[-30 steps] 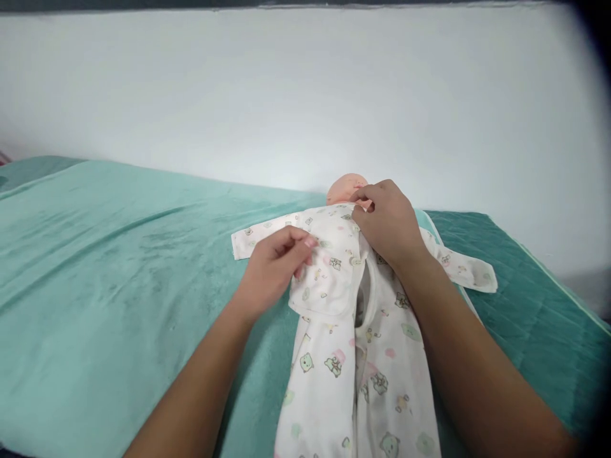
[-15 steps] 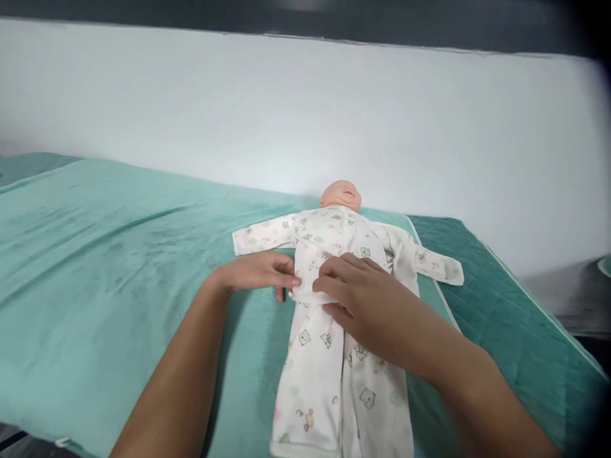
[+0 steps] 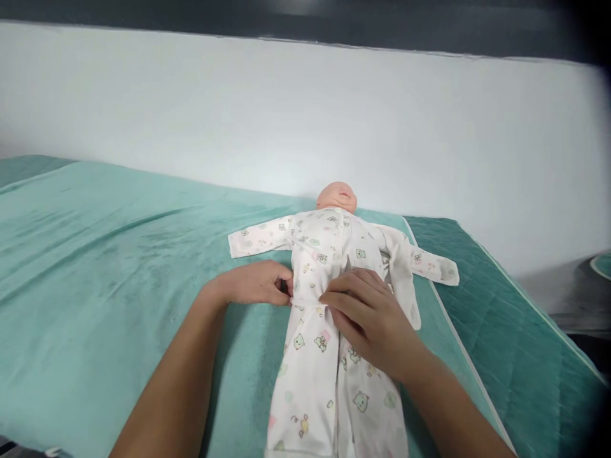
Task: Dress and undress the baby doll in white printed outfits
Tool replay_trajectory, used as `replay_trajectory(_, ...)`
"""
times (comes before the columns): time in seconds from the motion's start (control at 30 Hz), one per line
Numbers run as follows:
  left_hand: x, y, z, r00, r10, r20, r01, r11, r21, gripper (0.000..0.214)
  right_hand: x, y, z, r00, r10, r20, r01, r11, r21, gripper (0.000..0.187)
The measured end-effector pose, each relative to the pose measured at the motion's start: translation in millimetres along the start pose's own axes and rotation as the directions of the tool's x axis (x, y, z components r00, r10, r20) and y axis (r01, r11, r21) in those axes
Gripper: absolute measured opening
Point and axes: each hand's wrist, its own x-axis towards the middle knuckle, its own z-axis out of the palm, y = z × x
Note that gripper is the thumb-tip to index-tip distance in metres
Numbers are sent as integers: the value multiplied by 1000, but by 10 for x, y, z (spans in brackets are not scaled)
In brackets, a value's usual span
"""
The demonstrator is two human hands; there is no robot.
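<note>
A baby doll [image 3: 337, 196] lies on its back, dressed in a white printed baby shirt [image 3: 312, 254] with its sleeves spread wide. White printed baby pants [image 3: 305, 381] cover its lower body and stretch toward me. At the waist, on the left edge of the shirt, my left hand [image 3: 255, 283] has thumb and fingers closed on the hem; some fingertips are hidden by the cloth. My right hand [image 3: 372, 318] lies over the middle of the waist, thumb and forefinger pinching the shirt's lower hem. The right front panel of the shirt [image 3: 403, 273] hangs folded aside.
Beneath the doll spreads a light green sheet [image 3: 119, 286] with wrinkles on the left. A darker green quilted mattress [image 3: 515, 331] shows at the right. Behind the doll's head rises a white wall [image 3: 286, 114], with a dark band along its top.
My right hand has shifted slightly down and closed its fingertips on the hem. My left hand has moved a little lower, its fingers drawn together at the shirt's edge.
</note>
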Motion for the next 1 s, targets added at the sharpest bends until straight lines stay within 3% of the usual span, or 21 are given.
replay_trajectory(0.23,-170,33,-89,992,85,88,-80,995,-59,12,-5,-11,-85,995,-25,-93,34,995,93,24)
replay_trajectory(0.43,-124,36,-68,981,83,178,-69,994,-79,15,-15,16,-102,999,-52,-9,52,994,94,21)
replay_trajectory(0.5,-102,-27,-86,994,60,88,-50,993,-105,17,-13,29,-92,999,-52,-3,52,994,99,22)
replay_trajectory(0.53,-90,-75,-99,998,34,-53,-39,994,-104,18,-12,34,-88,999,-51,-4,51,993,103,22)
replay_trajectory(0.57,-74,-132,-112,969,1,-245,-22,996,-83,18,-11,37,-83,999,-50,-7,50,993,106,22)
replay_trajectory(0.6,-57,-196,-122,890,-29,-454,16,999,-33,18,-11,39,-80,999,-47,-11,48,993,107,22)
replay_trajectory(0.63,-40,-265,-127,773,-46,-633,91,995,39,20,-11,40,-77,999,-43,-13,44,993,107,21)
replay_trajectory(0.67,-23,-334,-128,653,-49,-756,206,972,114,28,-12,40,-74,999,-38,-15,40,993,108,21)
replay_trajectory(0.7,-11,-400,-124,563,-55,-825,346,922,175,38,-13,40,-72,999,-34,-17,36,993,110,21)
replay_trajectory(0.73,-3,-461,-118,503,-78,-861,486,849,207,47,-14,39,-69,999,-29,-17,30,993,112,21)
replay_trajectory(0.8,-4,-562,-110,418,-185,-889,697,693,184,53,-17,39,-62,1000,-23,-18,25,993,119,21)
replay_trajectory(0.87,-16,-640,-124,349,-301,-887,782,616,99,48,-20,39,-54,1000,-13,-17,15,992,126,21)
replay_trajectory(1.0,-12,-776,-214,300,-392,-870,707,703,-73,41,-23,40,-39,1000,-4,-16,6,991,137,21)
